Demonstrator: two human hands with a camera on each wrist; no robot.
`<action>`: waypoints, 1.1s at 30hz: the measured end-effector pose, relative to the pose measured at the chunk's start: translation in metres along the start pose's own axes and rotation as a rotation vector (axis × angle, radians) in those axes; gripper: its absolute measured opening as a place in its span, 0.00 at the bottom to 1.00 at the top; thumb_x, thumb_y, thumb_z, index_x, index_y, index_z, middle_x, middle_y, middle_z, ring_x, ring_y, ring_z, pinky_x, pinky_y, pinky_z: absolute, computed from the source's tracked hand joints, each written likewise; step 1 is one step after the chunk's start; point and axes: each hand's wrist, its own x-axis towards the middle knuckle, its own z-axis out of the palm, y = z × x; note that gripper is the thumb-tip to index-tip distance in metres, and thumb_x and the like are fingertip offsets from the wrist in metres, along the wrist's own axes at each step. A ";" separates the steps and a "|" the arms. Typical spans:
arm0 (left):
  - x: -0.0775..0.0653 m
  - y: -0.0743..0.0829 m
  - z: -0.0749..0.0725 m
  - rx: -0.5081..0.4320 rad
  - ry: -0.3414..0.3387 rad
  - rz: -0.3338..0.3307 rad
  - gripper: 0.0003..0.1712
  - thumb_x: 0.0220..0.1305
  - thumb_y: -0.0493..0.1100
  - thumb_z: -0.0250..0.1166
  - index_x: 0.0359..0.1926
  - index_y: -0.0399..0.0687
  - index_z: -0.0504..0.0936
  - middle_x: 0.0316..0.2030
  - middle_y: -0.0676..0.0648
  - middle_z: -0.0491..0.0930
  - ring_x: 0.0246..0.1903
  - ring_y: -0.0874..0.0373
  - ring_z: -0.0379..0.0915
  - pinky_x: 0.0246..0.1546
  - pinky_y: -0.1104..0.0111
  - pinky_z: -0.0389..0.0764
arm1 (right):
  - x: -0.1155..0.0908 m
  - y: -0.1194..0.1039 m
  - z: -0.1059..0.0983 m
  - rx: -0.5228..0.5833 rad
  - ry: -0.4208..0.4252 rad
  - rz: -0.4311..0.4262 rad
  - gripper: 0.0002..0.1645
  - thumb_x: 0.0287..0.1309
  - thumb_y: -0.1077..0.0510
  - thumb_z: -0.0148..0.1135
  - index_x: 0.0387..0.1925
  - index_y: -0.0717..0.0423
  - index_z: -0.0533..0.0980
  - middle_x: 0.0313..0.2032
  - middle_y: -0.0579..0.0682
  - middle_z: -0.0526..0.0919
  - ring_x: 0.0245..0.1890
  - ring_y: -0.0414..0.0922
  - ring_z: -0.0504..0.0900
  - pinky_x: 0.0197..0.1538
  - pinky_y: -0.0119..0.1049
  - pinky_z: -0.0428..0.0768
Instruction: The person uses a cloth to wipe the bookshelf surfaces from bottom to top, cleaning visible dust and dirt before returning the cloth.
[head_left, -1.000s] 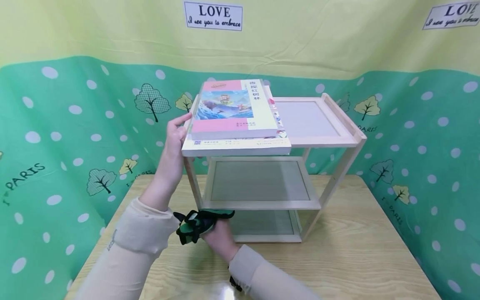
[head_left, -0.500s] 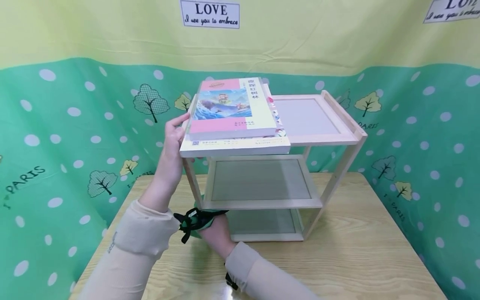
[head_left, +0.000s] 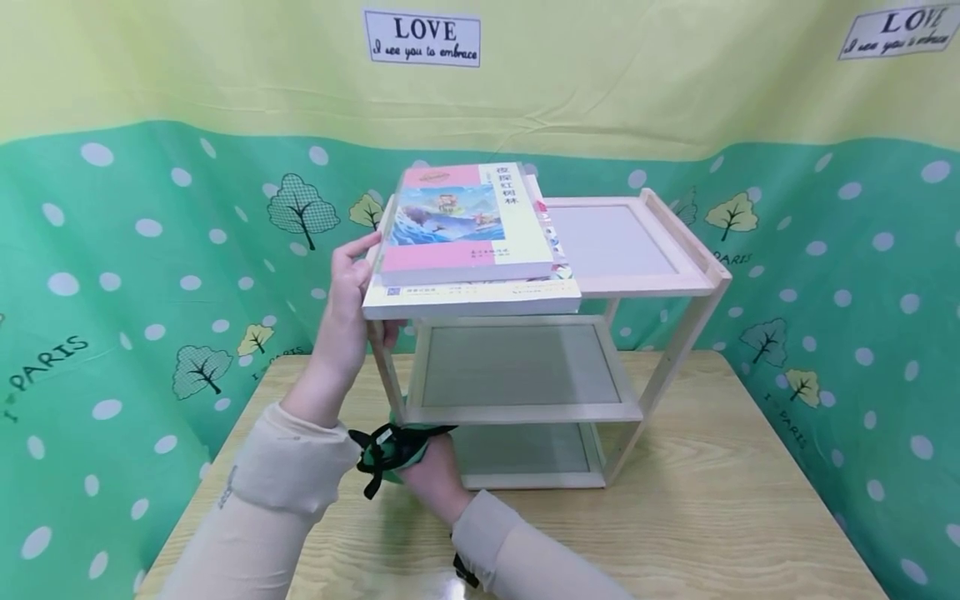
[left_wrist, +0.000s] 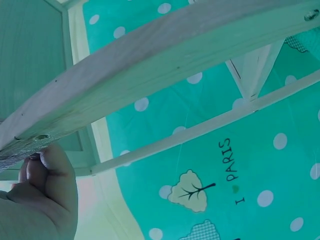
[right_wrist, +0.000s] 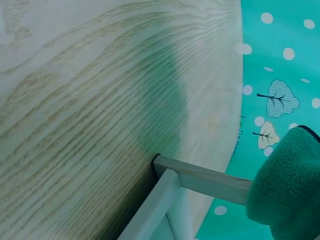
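Observation:
A pale wooden three-tier shelf stands on the table. My left hand grips its upper left side beside the books, fingertips showing behind the post. In the left wrist view, the fingers of the left hand curl against a wooden bar. Lower down, my right hand holds a green cloth with black edging around the left front leg. The right wrist view shows the fuzzy green cloth wrapped over the leg; the right fingers are hidden there.
A pink-covered book lies on a larger white-edged book at the top tier's left. The wood-grain table extends around the shelf. A green and yellow patterned curtain hangs behind and at both sides.
The green cloth, spread rightward a second ago, now wraps closer around the leg. More left fingertips show below the top tier. The books stay put.

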 end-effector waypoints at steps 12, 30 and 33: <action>0.000 -0.001 0.001 0.004 0.010 0.006 0.30 0.70 0.53 0.35 0.70 0.51 0.53 0.22 0.49 0.74 0.09 0.57 0.63 0.11 0.67 0.69 | -0.005 0.013 -0.006 -0.113 -0.053 -0.038 0.26 0.52 0.63 0.68 0.52 0.57 0.68 0.40 0.51 0.82 0.37 0.35 0.77 0.41 0.29 0.77; 0.000 0.000 0.000 0.010 0.016 -0.013 0.31 0.69 0.56 0.36 0.70 0.53 0.54 0.26 0.46 0.74 0.10 0.55 0.64 0.14 0.66 0.72 | -0.012 0.040 -0.006 -0.185 -0.101 0.004 0.36 0.50 0.57 0.72 0.58 0.56 0.65 0.46 0.51 0.81 0.46 0.44 0.80 0.48 0.36 0.80; -0.001 0.000 0.000 0.008 0.013 -0.030 0.32 0.69 0.57 0.36 0.71 0.55 0.53 0.31 0.44 0.74 0.14 0.54 0.67 0.16 0.66 0.74 | -0.013 0.042 -0.006 -0.195 -0.107 0.004 0.36 0.49 0.57 0.71 0.59 0.57 0.65 0.47 0.52 0.81 0.47 0.45 0.81 0.50 0.38 0.80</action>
